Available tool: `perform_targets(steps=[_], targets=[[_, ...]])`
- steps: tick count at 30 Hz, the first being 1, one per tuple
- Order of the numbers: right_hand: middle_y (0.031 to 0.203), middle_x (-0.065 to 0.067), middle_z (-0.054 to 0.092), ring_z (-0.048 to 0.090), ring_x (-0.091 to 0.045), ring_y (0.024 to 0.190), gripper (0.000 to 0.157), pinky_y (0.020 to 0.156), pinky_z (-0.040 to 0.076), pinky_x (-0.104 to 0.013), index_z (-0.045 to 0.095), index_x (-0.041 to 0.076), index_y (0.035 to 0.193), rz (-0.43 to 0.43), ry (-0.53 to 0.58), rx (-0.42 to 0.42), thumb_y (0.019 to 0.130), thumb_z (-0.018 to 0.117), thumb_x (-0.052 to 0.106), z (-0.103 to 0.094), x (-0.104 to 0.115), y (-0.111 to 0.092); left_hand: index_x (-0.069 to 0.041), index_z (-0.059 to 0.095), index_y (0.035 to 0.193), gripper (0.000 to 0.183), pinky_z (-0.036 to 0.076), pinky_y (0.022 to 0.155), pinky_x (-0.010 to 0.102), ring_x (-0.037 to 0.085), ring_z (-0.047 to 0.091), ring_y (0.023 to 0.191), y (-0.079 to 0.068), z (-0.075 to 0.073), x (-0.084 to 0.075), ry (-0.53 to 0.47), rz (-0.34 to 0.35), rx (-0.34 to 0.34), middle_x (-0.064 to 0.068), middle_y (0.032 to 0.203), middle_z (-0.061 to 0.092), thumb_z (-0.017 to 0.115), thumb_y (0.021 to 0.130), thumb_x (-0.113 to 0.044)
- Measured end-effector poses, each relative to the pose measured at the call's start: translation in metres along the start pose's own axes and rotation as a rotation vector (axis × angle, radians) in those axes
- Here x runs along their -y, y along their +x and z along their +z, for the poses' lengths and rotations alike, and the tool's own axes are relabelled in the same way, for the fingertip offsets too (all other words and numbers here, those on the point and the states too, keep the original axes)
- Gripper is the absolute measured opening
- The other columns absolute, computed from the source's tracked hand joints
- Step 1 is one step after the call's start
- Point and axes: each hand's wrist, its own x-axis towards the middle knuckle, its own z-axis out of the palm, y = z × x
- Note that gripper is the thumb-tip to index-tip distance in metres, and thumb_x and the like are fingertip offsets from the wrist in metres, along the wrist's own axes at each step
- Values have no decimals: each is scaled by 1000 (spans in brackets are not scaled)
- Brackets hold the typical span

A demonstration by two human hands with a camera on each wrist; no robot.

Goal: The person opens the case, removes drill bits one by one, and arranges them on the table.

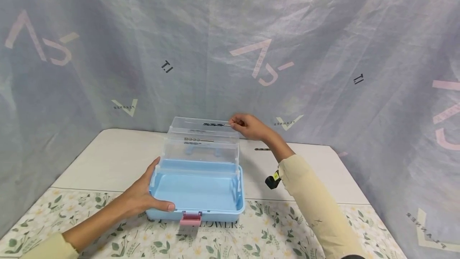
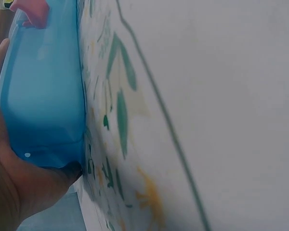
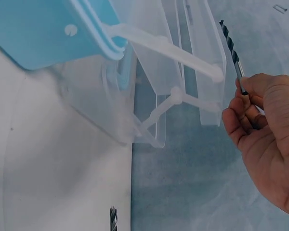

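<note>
A blue toolbox (image 1: 195,189) with a pink latch (image 1: 191,218) stands unfolded on the table. My left hand (image 1: 143,197) grips its left end, the thumb over the front rim; in the left wrist view that hand (image 2: 29,187) wraps the blue wall. At the upper clear tray (image 1: 187,122), my right hand (image 1: 251,126) pinches the shank of a dark twist drill bit (image 1: 215,124). The right wrist view has this drill bit (image 3: 231,45) just outside the tray edge, between thumb and fingers. More drill bits (image 1: 199,140) lie in the middle clear tray.
Another drill bit (image 1: 262,149) lies on the white tabletop (image 1: 122,159), right of the toolbox. Near the right sleeve is a black object with a yellow label (image 1: 273,180). A floral cloth (image 1: 258,235) covers the front, and a grey curtain (image 1: 201,51) hangs behind.
</note>
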Motion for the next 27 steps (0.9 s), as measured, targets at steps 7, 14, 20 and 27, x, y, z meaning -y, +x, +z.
perform_targets(steps=[7,14,20,27], targets=[[99,-9,68,50,-17,79,27,78,46,-34,74,1,135,30,7,-38,118,59,17,-4,-5,-11,-26,-21,180,169,37,117,91,73,9,165,0,-1,2,5,5,8,39,185,-5,109,73,-44],[97,-7,65,49,-19,78,28,77,46,-36,74,1,135,49,20,-61,119,58,16,-10,-14,-24,-24,-20,181,169,38,117,90,73,12,165,0,-1,2,14,9,2,40,184,-3,109,73,-44],[92,-5,59,47,-19,78,24,76,44,-35,74,3,129,61,30,-73,119,58,17,-15,-24,-33,-23,-19,181,168,39,116,90,73,13,165,-2,0,2,28,20,-9,41,184,0,109,73,-44],[91,-4,60,47,-18,77,24,75,43,-33,73,3,130,62,9,-84,119,58,18,-23,-32,-48,-21,-19,181,169,43,117,86,71,23,163,0,0,1,-2,24,-3,41,183,6,109,73,-42]])
